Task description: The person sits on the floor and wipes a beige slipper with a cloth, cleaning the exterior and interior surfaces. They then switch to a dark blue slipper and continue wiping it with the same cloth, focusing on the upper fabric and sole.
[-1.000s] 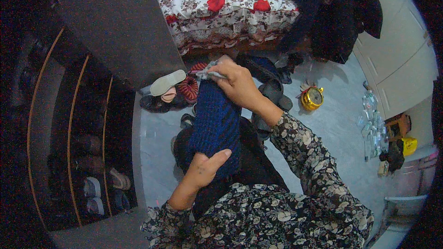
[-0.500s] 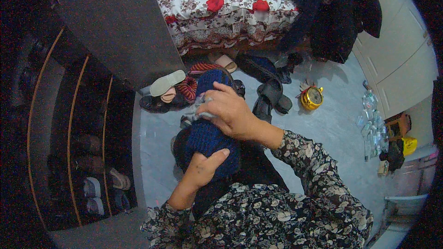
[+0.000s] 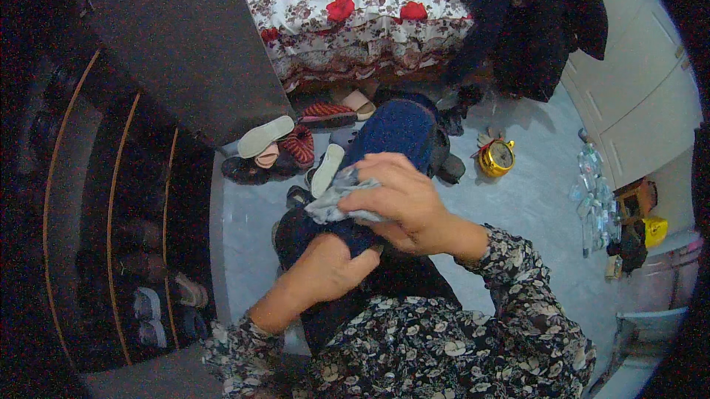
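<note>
Over my lap, my left hand (image 3: 325, 269) is closed around the near end of a dark blue knitted slipper (image 3: 396, 133). The slipper's rounded far end points away from me and has a dark rim. My right hand (image 3: 407, 203) bunches a light grey cloth (image 3: 344, 199) in its fingers and presses it on the slipper's middle, just beyond my left hand. Both hands cover much of the slipper's near half. Left of the cloth, on the floor, lies a shoe with a white sole (image 3: 325, 170).
Red-striped knitted slippers (image 3: 299, 146), an upturned pale-soled shoe (image 3: 265, 136) and dark shoes lie ahead. A gold pot (image 3: 495, 157) and clear bottles (image 3: 589, 199) stand right. A shoe rack (image 3: 137, 221) is at left; a bed with a flowered cover (image 3: 355, 22) is beyond.
The slipper's far end has swung right and come level, uncovering the white-soled shoe. My right hand with the cloth has moved toward me and slightly right. My left hand still grips the near end.
</note>
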Demonstrator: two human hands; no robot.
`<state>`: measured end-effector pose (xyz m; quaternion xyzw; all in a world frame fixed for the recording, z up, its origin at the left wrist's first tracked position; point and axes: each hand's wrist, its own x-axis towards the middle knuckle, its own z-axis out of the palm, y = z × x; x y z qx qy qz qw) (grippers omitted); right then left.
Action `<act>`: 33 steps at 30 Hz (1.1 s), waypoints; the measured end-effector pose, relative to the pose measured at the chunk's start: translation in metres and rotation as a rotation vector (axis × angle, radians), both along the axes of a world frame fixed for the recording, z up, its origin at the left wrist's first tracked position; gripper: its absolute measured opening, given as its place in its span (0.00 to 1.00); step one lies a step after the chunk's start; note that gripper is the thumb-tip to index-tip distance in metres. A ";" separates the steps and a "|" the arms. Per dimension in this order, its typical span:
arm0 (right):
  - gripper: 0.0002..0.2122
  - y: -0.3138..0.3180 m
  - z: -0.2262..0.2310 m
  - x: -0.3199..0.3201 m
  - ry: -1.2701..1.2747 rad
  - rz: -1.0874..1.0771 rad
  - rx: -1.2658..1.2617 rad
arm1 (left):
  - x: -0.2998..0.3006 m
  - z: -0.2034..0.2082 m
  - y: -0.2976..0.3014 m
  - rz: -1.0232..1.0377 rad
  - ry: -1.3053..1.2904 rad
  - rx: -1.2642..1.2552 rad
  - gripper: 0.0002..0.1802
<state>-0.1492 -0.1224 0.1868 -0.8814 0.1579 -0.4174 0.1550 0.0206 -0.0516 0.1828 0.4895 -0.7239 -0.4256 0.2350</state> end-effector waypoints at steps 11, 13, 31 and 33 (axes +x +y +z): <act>0.17 -0.018 -0.055 -0.021 0.030 -0.405 0.082 | 0.001 0.000 0.003 -0.293 -0.664 0.237 0.16; 0.17 -0.016 -0.066 -0.029 0.043 -0.439 0.111 | -0.002 -0.015 0.002 -0.311 -0.595 0.225 0.17; 0.17 -0.001 -0.030 0.033 0.215 0.082 0.148 | -0.013 -0.031 0.016 -0.294 -0.479 0.472 0.45; 0.14 0.000 -0.025 0.044 0.214 0.193 0.125 | -0.007 -0.053 0.024 -0.349 -0.496 0.308 0.44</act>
